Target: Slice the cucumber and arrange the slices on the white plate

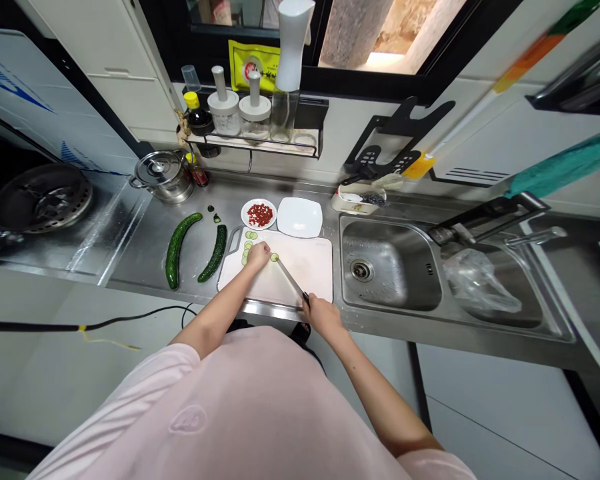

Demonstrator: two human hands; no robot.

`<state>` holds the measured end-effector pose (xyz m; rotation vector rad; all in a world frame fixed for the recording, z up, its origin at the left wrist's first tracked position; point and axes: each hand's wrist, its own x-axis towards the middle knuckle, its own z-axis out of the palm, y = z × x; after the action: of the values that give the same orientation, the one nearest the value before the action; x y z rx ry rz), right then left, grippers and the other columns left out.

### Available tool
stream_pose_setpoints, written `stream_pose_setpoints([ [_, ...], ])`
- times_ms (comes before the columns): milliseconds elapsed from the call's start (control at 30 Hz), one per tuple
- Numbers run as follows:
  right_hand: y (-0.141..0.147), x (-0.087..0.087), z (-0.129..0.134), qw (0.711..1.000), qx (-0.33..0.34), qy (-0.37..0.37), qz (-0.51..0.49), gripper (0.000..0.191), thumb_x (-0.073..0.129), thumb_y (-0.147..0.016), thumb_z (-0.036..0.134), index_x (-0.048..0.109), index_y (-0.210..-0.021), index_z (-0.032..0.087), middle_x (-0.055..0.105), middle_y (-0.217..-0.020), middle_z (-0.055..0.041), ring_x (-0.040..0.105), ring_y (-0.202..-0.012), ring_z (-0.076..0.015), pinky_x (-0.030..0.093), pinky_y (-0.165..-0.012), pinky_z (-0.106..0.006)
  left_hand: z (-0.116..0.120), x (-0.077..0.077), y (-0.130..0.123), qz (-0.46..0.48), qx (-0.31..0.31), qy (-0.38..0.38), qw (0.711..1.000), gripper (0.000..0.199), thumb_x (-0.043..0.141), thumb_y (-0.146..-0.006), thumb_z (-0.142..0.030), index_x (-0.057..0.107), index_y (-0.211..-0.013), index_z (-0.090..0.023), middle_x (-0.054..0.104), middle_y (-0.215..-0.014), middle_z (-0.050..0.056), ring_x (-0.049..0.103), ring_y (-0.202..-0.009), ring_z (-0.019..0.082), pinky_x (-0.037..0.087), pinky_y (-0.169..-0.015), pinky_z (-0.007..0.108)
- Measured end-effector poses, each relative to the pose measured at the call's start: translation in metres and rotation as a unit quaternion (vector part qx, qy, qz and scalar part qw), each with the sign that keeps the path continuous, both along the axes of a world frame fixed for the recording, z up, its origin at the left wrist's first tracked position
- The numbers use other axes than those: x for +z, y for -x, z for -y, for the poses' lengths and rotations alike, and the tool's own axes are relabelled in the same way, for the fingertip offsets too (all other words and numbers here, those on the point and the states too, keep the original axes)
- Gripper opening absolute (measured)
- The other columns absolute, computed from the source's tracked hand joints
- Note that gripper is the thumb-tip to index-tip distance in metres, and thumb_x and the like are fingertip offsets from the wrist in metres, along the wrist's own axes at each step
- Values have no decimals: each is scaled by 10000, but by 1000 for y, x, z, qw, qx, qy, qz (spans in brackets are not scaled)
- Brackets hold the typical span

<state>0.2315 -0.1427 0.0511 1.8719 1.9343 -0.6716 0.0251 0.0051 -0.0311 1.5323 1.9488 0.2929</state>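
Note:
My right hand [321,313] is wrapped round the black handle of a knife [291,279], whose blade points up and left over the white cutting board [307,267]. A pale green cucumber slice [275,257] lies at the blade's tip. Left of the tip is my left hand [259,255], fingers pressed together low over the board; what they hold, if anything, is too small to make out. Several cucumber slices [247,253] lie beside it on the board's left side. Further left are a cucumber piece [214,255] and a long whole cucumber [179,250] on the steel counter.
Behind the board stand a plate of red pieces [259,214] and a white square plate [300,217]. A steel pot [165,176] is at the back left, a wok [41,199] at far left. The sink [390,263] is on the right. Seasoning jars [255,117] stand on the rack.

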Motion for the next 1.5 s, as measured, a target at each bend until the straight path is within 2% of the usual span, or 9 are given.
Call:
stream_pose_setpoints([
  [333, 12, 4, -13, 1000, 0, 5, 1, 349, 312, -952, 408, 528, -1098, 176, 656, -1002, -132, 625, -951, -240, 422, -770, -320, 0, 3, 0, 9, 7, 7, 1000, 95, 620, -748, -239, 630, -843, -228, 678, -914, 31, 601, -831, 156, 431, -706, 229],
  [1500, 10, -1, -12, 1000, 0, -11, -4, 334, 321, -939, 392, 544, -1064, 177, 665, -966, -107, 633, -918, -242, 428, -747, -305, -1, 0, 0, 4, 9, 5, 1000, 83, 623, -740, -241, 631, -821, -228, 677, -911, 33, 602, -828, 160, 433, -714, 236],
])
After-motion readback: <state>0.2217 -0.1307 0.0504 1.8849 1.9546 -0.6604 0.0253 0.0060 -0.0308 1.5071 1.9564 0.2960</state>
